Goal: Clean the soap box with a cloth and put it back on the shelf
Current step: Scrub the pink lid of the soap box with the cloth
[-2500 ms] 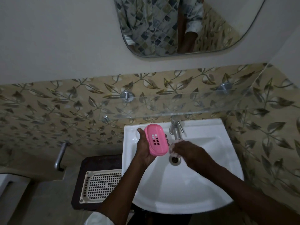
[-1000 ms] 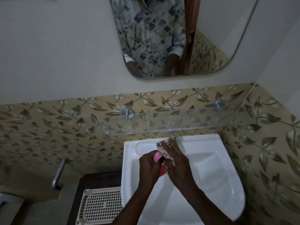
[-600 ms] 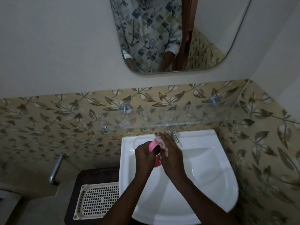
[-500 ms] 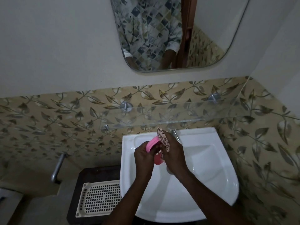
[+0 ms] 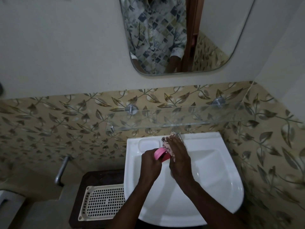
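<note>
Over the white sink [image 5: 214, 171], my left hand [image 5: 151, 161] grips a pink soap box [image 5: 159, 153], which is mostly hidden between my two hands. My right hand [image 5: 179, 157] presses a pale patterned cloth [image 5: 167, 144] against the box's right side. Part of the cloth sticks up above my fingers. A clear glass shelf [image 5: 173, 119] runs along the leaf-patterned wall just above the sink, held by round metal mounts; nothing stands on it.
A tap [image 5: 179, 135] stands at the sink's back edge, right behind the cloth. A mirror [image 5: 181, 35] hangs above. To the left, a cream perforated tray [image 5: 102, 202] lies on a dark stand [image 5: 99, 177], and a metal pipe [image 5: 61, 171] sticks out of the wall.
My left hand held the box alone while the right was down in the basin; now both hands are together and the cloth is rubbing on the box. The view has shifted slightly.
</note>
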Demonstrator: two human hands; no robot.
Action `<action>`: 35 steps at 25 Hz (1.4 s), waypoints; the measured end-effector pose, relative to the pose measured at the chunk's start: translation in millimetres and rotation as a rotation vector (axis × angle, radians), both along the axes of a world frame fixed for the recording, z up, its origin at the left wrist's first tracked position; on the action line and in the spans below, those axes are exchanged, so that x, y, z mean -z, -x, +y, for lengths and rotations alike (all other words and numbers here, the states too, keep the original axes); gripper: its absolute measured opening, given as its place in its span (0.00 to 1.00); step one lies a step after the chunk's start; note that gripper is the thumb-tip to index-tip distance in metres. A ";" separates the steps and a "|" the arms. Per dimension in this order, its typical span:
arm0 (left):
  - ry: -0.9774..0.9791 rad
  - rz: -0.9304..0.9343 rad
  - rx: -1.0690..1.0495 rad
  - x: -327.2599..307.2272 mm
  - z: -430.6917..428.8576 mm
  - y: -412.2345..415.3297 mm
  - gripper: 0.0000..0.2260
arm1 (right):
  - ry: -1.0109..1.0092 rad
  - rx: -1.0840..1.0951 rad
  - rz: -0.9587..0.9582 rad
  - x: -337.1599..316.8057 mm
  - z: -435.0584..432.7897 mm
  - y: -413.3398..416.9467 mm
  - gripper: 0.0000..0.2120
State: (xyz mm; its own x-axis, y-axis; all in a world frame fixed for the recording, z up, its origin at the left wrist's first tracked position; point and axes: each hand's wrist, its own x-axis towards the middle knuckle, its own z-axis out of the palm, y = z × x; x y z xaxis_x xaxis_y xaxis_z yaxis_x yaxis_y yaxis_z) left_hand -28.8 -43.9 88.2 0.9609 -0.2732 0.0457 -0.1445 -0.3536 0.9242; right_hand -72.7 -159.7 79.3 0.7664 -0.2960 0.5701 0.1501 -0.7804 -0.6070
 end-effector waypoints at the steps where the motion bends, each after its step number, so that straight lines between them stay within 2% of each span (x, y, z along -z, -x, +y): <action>1: 0.038 0.012 -0.009 2.8 -0.3 0.7 0.08 | 0.050 -0.058 -0.017 0.8 4.4 2.1 0.29; 3: 0.038 -0.010 -0.024 5.1 -1.3 1.3 0.11 | 0.053 -0.126 0.000 2.5 3.2 3.0 0.28; 5: 0.017 -0.037 -0.032 7.1 0.2 1.4 0.08 | -0.109 -0.033 0.080 -1.7 1.2 -1.2 0.27; 6: 0.017 -0.020 -0.028 9.5 0.8 0.5 0.07 | -0.094 -0.047 0.085 -2.4 2.0 0.3 0.27; 8: 0.022 0.003 -0.028 13.7 1.8 -3.9 0.07 | 0.066 -0.165 0.058 4.3 3.4 4.1 0.27; 9: 0.034 -0.004 -0.022 16.1 3.0 -2.2 0.08 | 0.044 -0.170 0.062 5.7 -0.2 4.8 0.27; 12: 0.189 0.015 -0.022 13.6 3.3 11.0 0.11 | -0.266 -0.019 0.143 -5.4 -14.9 -5.1 0.26; 14: 0.262 0.076 0.005 13.2 5.2 15.8 0.11 | -0.313 -0.052 0.164 -10.0 -19.8 -14.2 0.23; 17: 0.072 0.242 0.182 -4.9 3.9 11.6 0.06 | -0.185 -0.049 0.122 -13.2 -22.9 -15.0 0.24; 19: 0.007 0.390 0.266 -21.0 1.3 2.7 0.07 | 0.009 -0.054 0.084 -7.0 -26.5 -10.1 0.25; 21: -0.034 0.467 0.310 -27.0 1.3 -10.7 0.10 | 0.163 -0.098 0.064 -7.0 -21.7 -5.2 0.21; 25: -0.012 0.366 0.320 -24.2 2.9 -11.9 0.07 | 0.199 -0.095 0.028 -4.0 -22.1 -1.7 0.22; 26: -0.002 0.303 0.288 -21.2 1.8 -8.0 0.08 | 0.124 -0.088 0.056 -2.4 -23.0 -1.3 0.22; 29: 0.159 0.151 0.093 -11.2 -4.7 0.3 0.08 | -0.317 0.044 0.163 -4.5 -15.2 -3.9 0.18; 30: 0.188 0.131 0.044 -8.0 -6.7 -1.1 0.09 | -0.354 0.064 0.172 -9.1 -8.9 -3.0 0.18; 33: 0.143 0.086 0.046 -2.2 -9.4 -6.1 0.09 | -0.084 -0.016 0.069 -9.7 -4.5 -2.9 0.22; 35: 0.173 0.051 0.061 0.8 -7.4 -4.7 0.09 | -0.171 0.003 0.151 -19.7 -10.7 -9.8 0.23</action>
State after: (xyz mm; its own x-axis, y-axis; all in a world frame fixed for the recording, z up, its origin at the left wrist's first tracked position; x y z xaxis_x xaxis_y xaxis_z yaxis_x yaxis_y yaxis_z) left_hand -24.2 -51.3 87.4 0.9451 -0.3232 0.0485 -0.1120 -0.1807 0.9772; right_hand -62.9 -170.5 99.0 0.8379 -0.3813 0.3905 0.0453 -0.6644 -0.7460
